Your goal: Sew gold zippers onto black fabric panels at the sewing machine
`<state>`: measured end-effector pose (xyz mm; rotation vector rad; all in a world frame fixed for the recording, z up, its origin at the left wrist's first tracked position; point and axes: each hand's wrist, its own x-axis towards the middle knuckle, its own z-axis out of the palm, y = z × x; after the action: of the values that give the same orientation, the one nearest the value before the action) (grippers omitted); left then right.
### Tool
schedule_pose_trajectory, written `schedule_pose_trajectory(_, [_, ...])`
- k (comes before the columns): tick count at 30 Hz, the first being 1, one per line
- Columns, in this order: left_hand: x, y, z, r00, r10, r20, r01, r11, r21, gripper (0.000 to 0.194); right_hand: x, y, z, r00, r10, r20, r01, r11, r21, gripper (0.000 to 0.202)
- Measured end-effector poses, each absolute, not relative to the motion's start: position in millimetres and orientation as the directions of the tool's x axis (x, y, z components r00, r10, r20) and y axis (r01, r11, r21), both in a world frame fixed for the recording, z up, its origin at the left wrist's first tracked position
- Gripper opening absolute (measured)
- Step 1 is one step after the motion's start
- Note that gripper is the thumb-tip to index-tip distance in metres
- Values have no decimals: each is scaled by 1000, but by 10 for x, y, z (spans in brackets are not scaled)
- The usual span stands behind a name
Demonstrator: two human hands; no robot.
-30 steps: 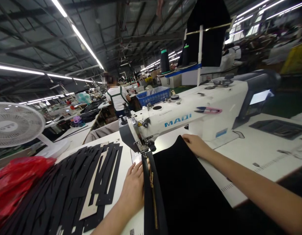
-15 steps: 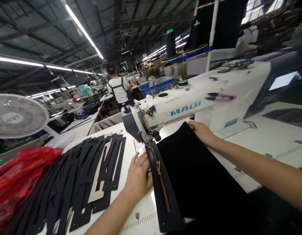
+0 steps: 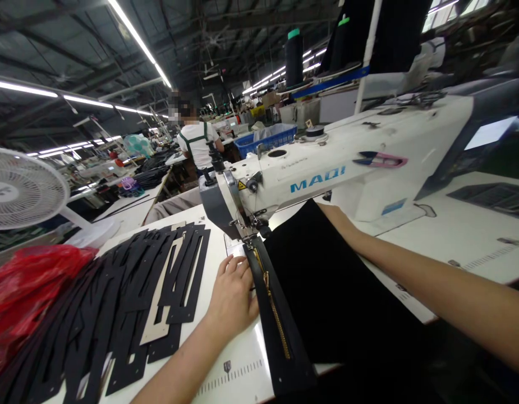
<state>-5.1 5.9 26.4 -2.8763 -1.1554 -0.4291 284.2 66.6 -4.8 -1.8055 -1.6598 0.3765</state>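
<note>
One zippered strip (image 3: 278, 324), beside left hand (image 3: 233, 294)

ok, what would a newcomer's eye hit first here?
Likely the white sewing machine across the middle, MAQI in blue on its side. Then the gold zip at lower centre, running up toward the needle area, left hand beside it. At far left, red plastic stands out against the black pieces.

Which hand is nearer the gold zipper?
Left: left hand sits just left of the gold zipper; right hand is farther, at the far edge of the black fabric.
</note>
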Motion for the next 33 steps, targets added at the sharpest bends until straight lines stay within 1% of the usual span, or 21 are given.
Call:
schedule_pose_trajectory(6, [-73, 46, 236, 647, 707, 287, 711, -695, 111, 38, 2830, 658, -107, 164, 966, 201, 827, -24, -562, 23])
schedule_pose_trajectory(9, [-79, 68, 236, 679, 684, 268, 684, -721, 107, 43, 2838, 666, -122, 197, 961, 192, 829, -59, -555, 23])
schedule_pose_trajectory(13, [-70, 101, 262, 703, 674, 227, 678, -732, 75, 48, 2835, 670, -124, 207, 958, 200, 822, -59, -566, 27])
schedule_pose_trajectory(16, [-46, 108, 291, 704, 677, 215, 683, -728, 56, 41, 2824, 674, -125, 211, 955, 209, 816, -55, -575, 30])
schedule_pose_trajectory(19, [-25, 97, 311, 695, 683, 225, 692, -721, 49, 31, 2831, 678, -139, 202, 952, 231, 811, -30, -585, 28])
schedule_pose_trajectory(23, [-27, 66, 311, 682, 684, 258, 693, -717, 69, 31, 2868, 653, -161, 152, 948, 280, 793, 52, -606, 19])
schedule_pose_trajectory(26, [-33, 46, 319, 698, 672, 246, 686, -726, 37, 29, 2882, 615, -142, 126, 941, 315, 784, 100, -612, 14])
schedule_pose_trajectory(30, [-25, 28, 361, 717, 657, 235, 680, -733, -23, 25, 2857, 583, -65, 114, 928, 354, 779, 138, -612, 18])
schedule_pose_trajectory(33, [-16, 13, 386, 720, 652, 239, 677, -735, -35, 24, 2828, 588, -41, 111, 927, 357, 788, 137, -600, 21])
